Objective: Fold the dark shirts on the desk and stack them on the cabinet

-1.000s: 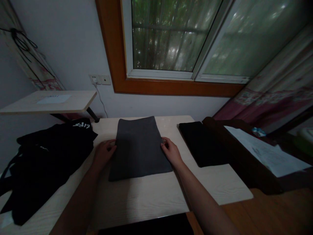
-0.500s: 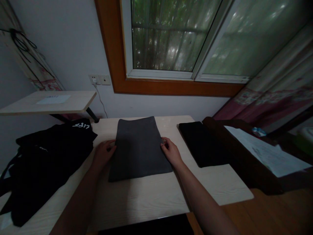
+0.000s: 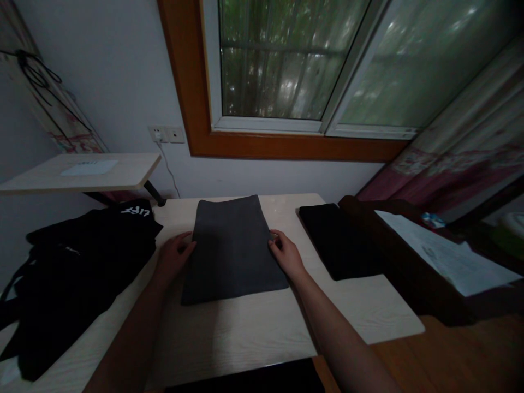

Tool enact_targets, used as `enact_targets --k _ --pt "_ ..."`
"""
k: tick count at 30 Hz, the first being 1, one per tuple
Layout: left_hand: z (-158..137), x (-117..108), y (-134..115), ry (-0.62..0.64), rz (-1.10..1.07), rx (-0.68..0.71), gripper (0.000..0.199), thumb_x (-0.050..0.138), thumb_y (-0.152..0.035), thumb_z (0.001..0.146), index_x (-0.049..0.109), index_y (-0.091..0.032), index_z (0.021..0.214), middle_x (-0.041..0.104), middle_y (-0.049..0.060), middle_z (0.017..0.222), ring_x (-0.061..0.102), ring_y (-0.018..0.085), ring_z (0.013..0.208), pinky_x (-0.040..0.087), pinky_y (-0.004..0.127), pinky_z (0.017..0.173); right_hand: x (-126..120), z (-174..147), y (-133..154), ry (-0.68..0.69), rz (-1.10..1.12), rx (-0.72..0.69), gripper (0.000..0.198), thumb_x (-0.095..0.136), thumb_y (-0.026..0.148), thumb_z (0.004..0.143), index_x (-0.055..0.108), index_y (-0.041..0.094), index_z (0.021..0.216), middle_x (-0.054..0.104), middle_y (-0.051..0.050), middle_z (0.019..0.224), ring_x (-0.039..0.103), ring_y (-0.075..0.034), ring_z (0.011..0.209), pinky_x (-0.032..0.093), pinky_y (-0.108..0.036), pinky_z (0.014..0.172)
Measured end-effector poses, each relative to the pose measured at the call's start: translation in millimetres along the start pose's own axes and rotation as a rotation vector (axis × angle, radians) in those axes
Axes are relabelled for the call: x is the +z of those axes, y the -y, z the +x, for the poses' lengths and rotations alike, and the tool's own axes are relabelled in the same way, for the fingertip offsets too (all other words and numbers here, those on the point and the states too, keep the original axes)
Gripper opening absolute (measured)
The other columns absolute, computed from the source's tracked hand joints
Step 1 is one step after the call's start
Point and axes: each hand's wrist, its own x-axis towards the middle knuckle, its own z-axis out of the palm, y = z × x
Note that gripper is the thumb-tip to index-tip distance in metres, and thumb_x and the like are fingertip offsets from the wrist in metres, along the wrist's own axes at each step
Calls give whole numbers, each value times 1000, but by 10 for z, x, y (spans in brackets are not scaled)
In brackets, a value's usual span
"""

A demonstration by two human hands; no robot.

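A folded grey garment lies flat on the pale wooden table, its surface smooth. My left hand pinches its left edge, the thumb on top and the fingertips hidden at the fabric. On the opposite side, my right hand grips the right edge in the same way, thumb and index finger closed on it. Left of my hands is a loose heap of black clothes with white lettering on it. A folded black garment rests near the table's right side.
A small raised shelf with a paper stands over the back left. Behind the table are the wall, a socket with a cable, and a window. Dark furniture with a white sheet adjoins the right side.
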Motion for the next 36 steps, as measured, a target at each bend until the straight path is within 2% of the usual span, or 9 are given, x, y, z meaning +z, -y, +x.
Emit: enact_targets --k 11,17,23,28,32,34,36 --pt "-86 -18 -204 48 -34 -14 68 75 -46 74 61 -20 136 71 13 122 69 33 111 55 51 98 -8 -6 13 12 0 -2 43 52 38 92 59 22 132 66 -3 88 63 -22 84 49 -33 77" --pt "-125 -9 -243 92 -170 -37 73 75 -42 75 55 -20 141 66 15 134 69 33 115 54 52 101 -20 -10 15 16 11 -7 42 52 36 92 59 22 130 64 -2 88 62 -22 84 49 -33 79" --pt "-206 -57 -279 216 -306 -48 81 73 -40 76 42 -19 149 57 18 147 67 31 121 53 49 105 -130 -62 41 126 90 0 43 56 33 89 54 22 130 61 1 84 62 -19 77 47 -30 74" --pt "-441 -222 -338 315 -241 -188 86 75 -42 75 38 -21 151 72 14 126 73 33 107 60 49 91 -300 -209 37 319 183 28 51 63 28 84 50 22 133 62 4 82 61 -16 73 46 -28 69" --pt "-622 -350 -364 441 -294 -258 90 74 -44 75 34 -22 153 76 11 117 75 32 101 62 44 84 -471 -295 48 496 220 64 65 69 23 79 48 23 141 62 3 83 63 -17 75 47 -27 69" --pt "-640 -387 -358 456 -306 -269 92 73 -46 76 31 -22 154 77 11 116 75 32 101 61 44 84 -524 -283 70 542 243 62 75 71 24 80 42 24 149 65 2 87 65 -18 79 49 -29 72" --pt "-607 -398 -348 408 -243 -284 97 73 -50 75 29 -20 156 78 12 110 76 33 98 61 45 84 -528 -242 101 521 255 50 82 72 27 82 35 26 155 67 0 91 67 -18 83 51 -31 76"
